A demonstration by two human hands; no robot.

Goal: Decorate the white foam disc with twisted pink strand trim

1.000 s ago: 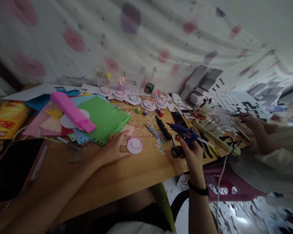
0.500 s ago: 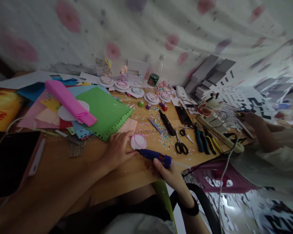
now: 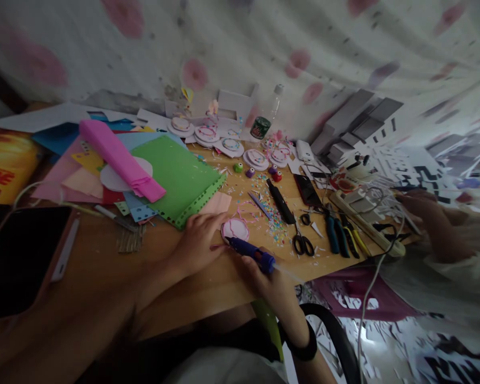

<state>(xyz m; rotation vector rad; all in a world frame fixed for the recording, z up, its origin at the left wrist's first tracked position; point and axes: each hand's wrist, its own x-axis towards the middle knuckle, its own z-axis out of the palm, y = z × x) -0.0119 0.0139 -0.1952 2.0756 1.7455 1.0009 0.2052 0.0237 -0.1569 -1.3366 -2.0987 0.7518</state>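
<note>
A blue glue gun [image 3: 248, 253] is held in my right hand [image 3: 270, 285], with a clear glue stick poking out of its back. Its dark nozzle points left and meets the lower left edge of a small white disc [image 3: 235, 230] trimmed with pink cord. My left hand [image 3: 202, 240] grips the disc's left edge between fingers and thumb; the fingertips are partly hard to make out. Loose pink cord [image 3: 246, 213] curls just behind the disc. A pale pink paper piece [image 3: 216, 203] lies beyond my left fingers.
Green felt [image 3: 176, 176] and a magenta roll [image 3: 120, 160] lie left, near a large phone [image 3: 28, 256]. Black scissors [image 3: 303, 244], pliers [image 3: 336, 234] and a power strip [image 3: 368, 224] are at right. Decorated discs [image 3: 206, 134] line the back. Another person's hand [image 3: 420, 205] works at far right.
The view has shifted slightly, so most things sit a little further right. The glue gun's nozzle still rests at the disc's edge, and both hands keep their hold.
</note>
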